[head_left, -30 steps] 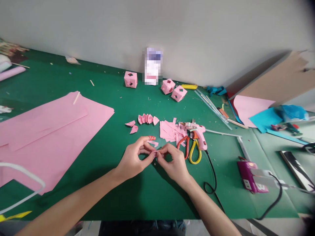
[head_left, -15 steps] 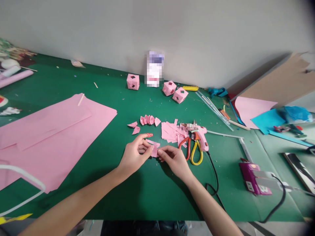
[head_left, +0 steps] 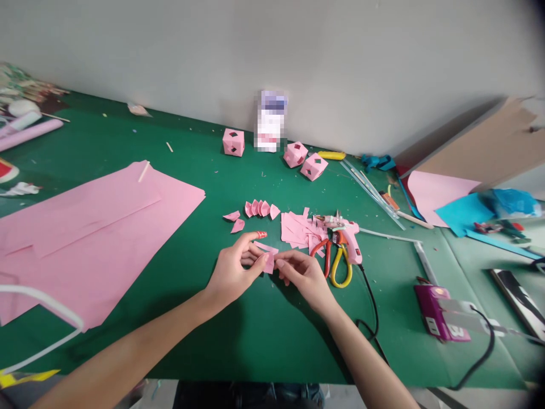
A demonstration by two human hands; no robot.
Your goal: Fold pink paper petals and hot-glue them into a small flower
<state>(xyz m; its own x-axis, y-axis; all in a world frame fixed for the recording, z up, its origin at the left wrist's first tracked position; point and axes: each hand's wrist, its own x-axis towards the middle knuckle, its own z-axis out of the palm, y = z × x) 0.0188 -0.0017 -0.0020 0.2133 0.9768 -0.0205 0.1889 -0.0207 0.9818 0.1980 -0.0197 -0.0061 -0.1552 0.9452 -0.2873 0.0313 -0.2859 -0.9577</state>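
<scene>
Over the green tabletop, my left hand (head_left: 234,267) pinches a small piece of pink paper (head_left: 269,263) between thumb and fingers, its index finger raised. My right hand (head_left: 303,272) is closed in a pinch at the paper's right edge, its fingertips partly hidden. Just beyond the fingers lies a narrow pink paper strip (head_left: 266,247). Farther out are a row of folded pink paper pieces (head_left: 258,208) and two loose folded ones (head_left: 237,225). A pile of pink paper strips (head_left: 298,228) lies beyond my right hand.
A pink glue gun (head_left: 349,238) rests by scissors (head_left: 340,270) with red and yellow handles; its black cord (head_left: 375,307) runs toward the front edge. Large pink sheets (head_left: 106,244) cover the left. Pink paper cubes (head_left: 234,142) stand near a blurred upright object (head_left: 271,122). A purple box (head_left: 436,307) sits right.
The whole view has shifted slightly, so things sit a little farther right. Both hands stay close together at the small paper piece, with only slight finger movement.
</scene>
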